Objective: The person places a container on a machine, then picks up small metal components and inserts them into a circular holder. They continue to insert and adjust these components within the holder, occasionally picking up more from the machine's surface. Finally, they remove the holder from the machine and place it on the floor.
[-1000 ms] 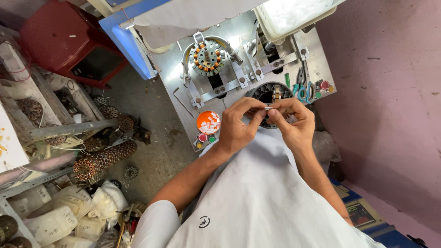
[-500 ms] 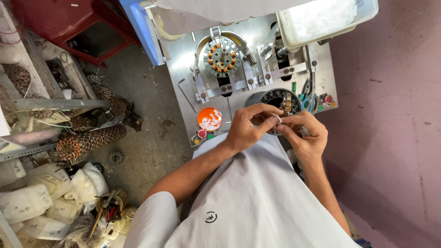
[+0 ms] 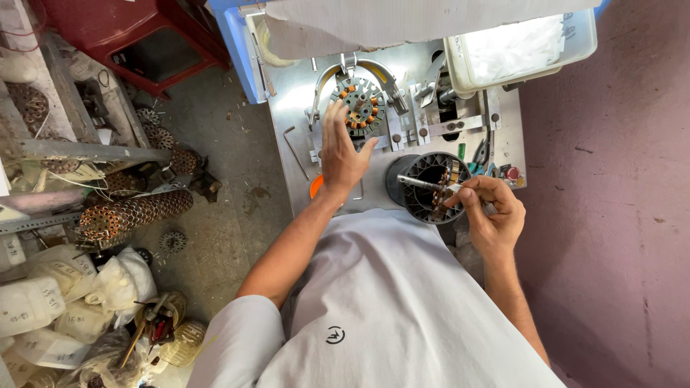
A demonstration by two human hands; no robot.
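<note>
Left hand point(image 3: 343, 147), fingers spread and holding nothing, reaches toward the wound stator point(image 3: 361, 106) clamped on the metal surface point(image 3: 302, 93) at its 1 o'clock; fingertips lie just beside its rim. The stator looks heavy and rigid, with delicate copper coils: best gripped by the steel rim. At 3 o'clock, a black fan housing point(image 3: 424, 188) with shaft. Right hand point(image 3: 492, 215) is closed, pinching a small pale piece beside the housing.
</note>
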